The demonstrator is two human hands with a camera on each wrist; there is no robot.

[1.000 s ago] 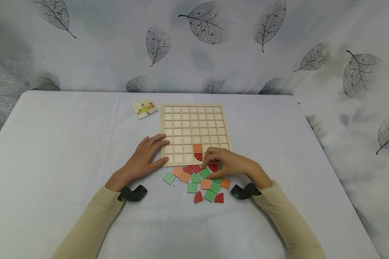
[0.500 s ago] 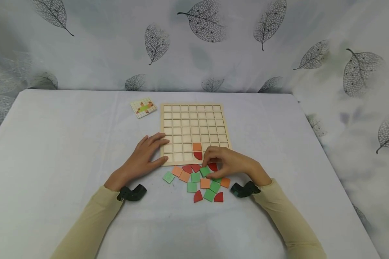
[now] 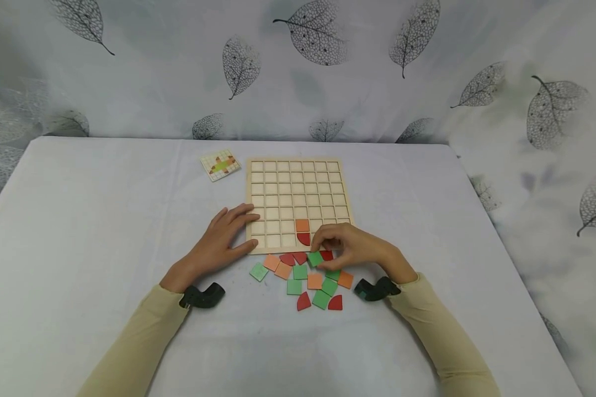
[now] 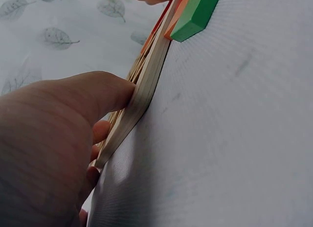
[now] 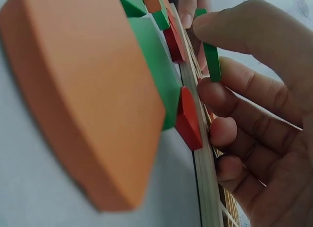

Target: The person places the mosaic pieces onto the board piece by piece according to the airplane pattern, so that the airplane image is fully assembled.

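- Pinched between the thumb and fingertips of the right hand (image 3: 350, 245), a green tile (image 5: 212, 60) is seen edge-on in the right wrist view, which also shows the other fingers curled in; the head view hides most of this grip.
- From the head, that tile sits just off the near edge of the wooden board (image 3: 298, 200), partly covering a red quarter-round (image 3: 326, 255).
- Fingers spread, the left hand (image 3: 221, 242) rests on the board's left side; the left wrist view adds its thumb touching the frame's edge.
- Only the head view gives the whole layout: one orange square (image 3: 302, 225) and a red quarter-circle (image 3: 304, 239) seated in neighbouring cells, a patterned card (image 3: 221, 165) beyond the board's far left corner, and loose pieces (image 3: 294, 287) scattered on the white cloth (image 3: 79, 248) between the wrists.
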